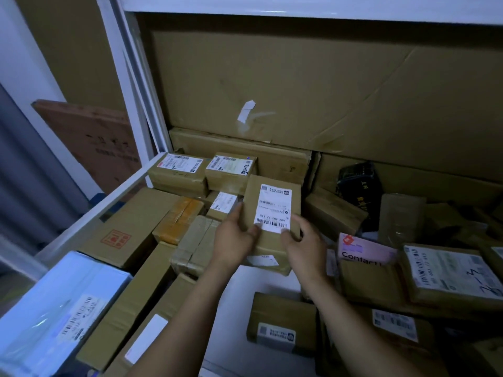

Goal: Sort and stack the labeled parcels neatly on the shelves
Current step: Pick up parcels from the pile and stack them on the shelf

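Note:
A small brown cardboard parcel (272, 197) with a white barcode label stands tilted in the middle of the shelf, on top of another brown parcel (268, 261). My left hand (234, 238) grips its lower left edge, thumb across the front. My right hand (302, 238) holds its lower right corner, fingers curled round the side. Two labeled parcels (179, 170) (231, 167) sit side by side behind it on the left. Several more brown parcels lie packed along the left of the shelf.
A white shelf post (130, 85) and rail (89, 213) bound the left side. Large flattened cardboard (326, 85) lines the back. A black packet (356, 180), a pink "Contact" mailer (364, 251) and labeled boxes (449, 273) crowd the right. A small box (280, 322) lies on the bare white shelf floor (236, 317).

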